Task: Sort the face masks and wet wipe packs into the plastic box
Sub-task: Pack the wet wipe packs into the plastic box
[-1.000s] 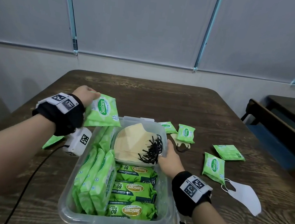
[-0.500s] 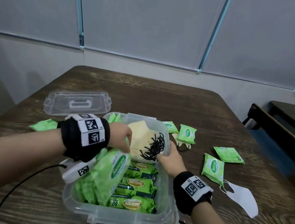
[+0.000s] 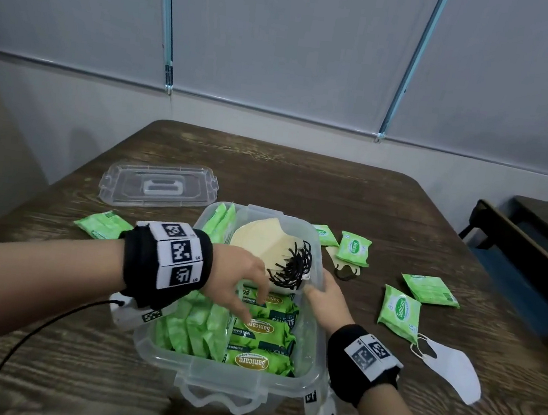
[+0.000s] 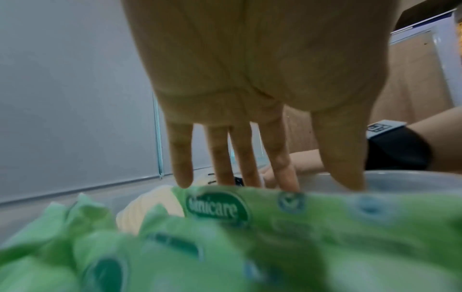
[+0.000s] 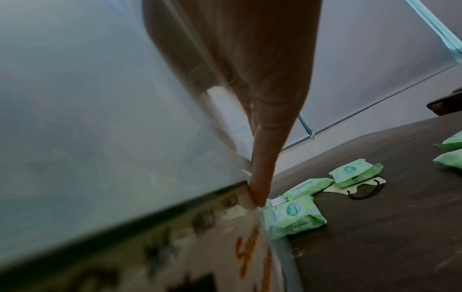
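Both hands are at the plastic box (image 3: pixel 308 380) now. Your left hand (image 3: pixel 239 279) hovers over the middle of it, palm down, fingers spread and relaxed, tips reaching toward the large wipe packs (image 3: pixel 263 326) stacked flat in the near right part; it grips nothing. From the left wrist view those straight fingers (image 4: pixel 282 158) hang just above a green pack, though contact is hard to judge. Your right hand (image 3: pixel 326 300) lies against the box's right wall, fingers extended along the rim beside the masks; whether it grips the rim, you can't tell from these views.

Inside the box, slim green wipe packs (image 3: pixel 189 324) stand on edge along the left side, and a pile of cream face masks (image 3: pixel 261 243) with black ear loops (image 3: pixel 292 268) fills the far end.

Around you on the desk (image 3: pixel 402 223): the clear lid (image 3: pixel 158 186) lies far left, with one small pack (image 3: pixel 103 224) near it. Right of the box sit two small packs (image 3: pixel 354 248) on a tan mask (image 3: pixel 344 271), two more packs (image 3: pixel 399 312) farther right, and a white mask (image 3: pixel 449 370) just beside them. A black cable (image 3: pixel 25 339) trails across the near left of the desk.
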The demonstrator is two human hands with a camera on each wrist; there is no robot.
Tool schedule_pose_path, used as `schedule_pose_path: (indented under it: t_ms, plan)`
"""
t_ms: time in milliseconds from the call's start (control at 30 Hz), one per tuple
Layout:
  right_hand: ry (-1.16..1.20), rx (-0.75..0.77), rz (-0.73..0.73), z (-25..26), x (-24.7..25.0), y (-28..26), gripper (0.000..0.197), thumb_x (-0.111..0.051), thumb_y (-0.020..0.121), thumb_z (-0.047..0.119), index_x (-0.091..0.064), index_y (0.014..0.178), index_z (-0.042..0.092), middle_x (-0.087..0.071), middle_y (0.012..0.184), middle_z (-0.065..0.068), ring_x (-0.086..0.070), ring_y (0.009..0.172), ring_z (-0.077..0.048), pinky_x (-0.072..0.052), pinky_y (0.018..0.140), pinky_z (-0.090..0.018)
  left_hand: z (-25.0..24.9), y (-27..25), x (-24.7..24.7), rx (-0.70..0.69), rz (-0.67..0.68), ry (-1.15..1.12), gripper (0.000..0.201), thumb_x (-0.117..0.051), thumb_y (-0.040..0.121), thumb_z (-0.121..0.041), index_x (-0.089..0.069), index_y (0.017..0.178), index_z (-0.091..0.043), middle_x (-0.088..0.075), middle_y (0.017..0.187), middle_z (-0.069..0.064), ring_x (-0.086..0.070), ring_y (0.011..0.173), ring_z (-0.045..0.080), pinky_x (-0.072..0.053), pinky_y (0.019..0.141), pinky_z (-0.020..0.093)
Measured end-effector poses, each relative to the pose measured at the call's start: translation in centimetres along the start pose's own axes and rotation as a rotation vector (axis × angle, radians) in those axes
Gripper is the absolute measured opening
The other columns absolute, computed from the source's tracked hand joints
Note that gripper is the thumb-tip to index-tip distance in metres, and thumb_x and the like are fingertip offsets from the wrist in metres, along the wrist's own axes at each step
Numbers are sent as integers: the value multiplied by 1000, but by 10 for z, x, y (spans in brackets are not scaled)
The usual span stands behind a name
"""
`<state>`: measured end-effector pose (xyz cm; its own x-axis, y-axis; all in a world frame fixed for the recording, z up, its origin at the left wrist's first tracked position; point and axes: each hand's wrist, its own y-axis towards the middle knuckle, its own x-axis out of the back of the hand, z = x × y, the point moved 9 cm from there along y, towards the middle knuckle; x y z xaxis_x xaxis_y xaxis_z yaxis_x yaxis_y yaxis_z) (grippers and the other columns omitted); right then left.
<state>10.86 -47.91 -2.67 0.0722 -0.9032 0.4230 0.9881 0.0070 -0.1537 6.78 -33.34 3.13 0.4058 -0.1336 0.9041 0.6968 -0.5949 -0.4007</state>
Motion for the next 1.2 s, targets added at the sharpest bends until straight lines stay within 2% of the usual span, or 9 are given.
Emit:
schedule_pose_path:
  t_ms: [167,300,433,533,633,733,967,1100,1200]
  plan:
    - [35,-13,10,-2,-1,0,28,-48,90,8,-50,113,22,-63,112,-8,-61,103,-28,-48,96,-48,20,-9,-23,-26,41,-211,29,-60,83,-51,-70,99,-28,-63,96,-16,-60,98,7,-48,93,32]
    - [146,-45,40,-6,-4,3,39,-48,89,0,-50,125,13,-63,114,-11,-62,101,-28,-50,93,-43,70,-30,37,71,-492,-595,9,-64,86,-34,-69,85,-28,-70,84,-12,-62,74,-2,-49,77,16]
    - [232,-72,70,-8,-8,9,49,-54,74,-1,-53,122,9,-63,114,-14,-61,95,-26,-51,76,-33,199,-64,25,609,-873,-810,16,-65,87,-23,-67,72,-16,-67,73,3,-61,66,17,-50,73,28]
    - [294,-62,109,-4,-12,11,58,-52,52,3,-59,109,12,-65,96,-11,-65,78,-17,-51,61,-24,271,-76,-19,986,-732,-645,17,-60,88,-19,-71,90,-6,-69,94,16,-63,90,32,-50,83,34]
    - [406,-108,163,-5,-16,20,63,-41,43,-3,-58,102,10,-64,76,-6,-60,67,-20,-49,46,-19,315,-63,-59,1090,-524,-504,20,-62,84,-14,-69,100,-3,-67,105,19,-60,100,35,-48,87,36]
    - [458,-137,175,-9,-17,31,78,-38,37,-6,-54,113,3,-60,81,-12,-57,76,-29,-57,56,-31,356,-44,-93,1135,-343,-424,44,-69,79,-23,-57,118,-9,-57,121,20,-56,106,38,-48,89,46]
    - [482,-143,210,-6,-18,33,57,-11,68,-33,-52,83,3,-44,36,1,-38,29,-1,-31,29,-11,432,3,-158,1141,-84,-333,102,-71,75,-47,-1,148,-38,6,156,16,-9,141,46,-33,98,67]
    - [509,-190,192,-14,-18,31,54,-24,51,-24,-55,87,2,-47,54,-10,-44,42,-15,-39,35,-16,456,21,-167,1082,-126,-345,87,-38,67,-86,-3,142,-56,17,156,11,0,138,54,-20,102,71]
    - [586,-217,223,-15,-21,31,59,-30,45,-9,-56,96,4,-43,76,-15,-44,50,-26,-44,38,-27,423,15,-157,1100,-137,-373,69,-40,88,-64,12,129,-46,8,156,18,-2,139,52,-17,107,66]
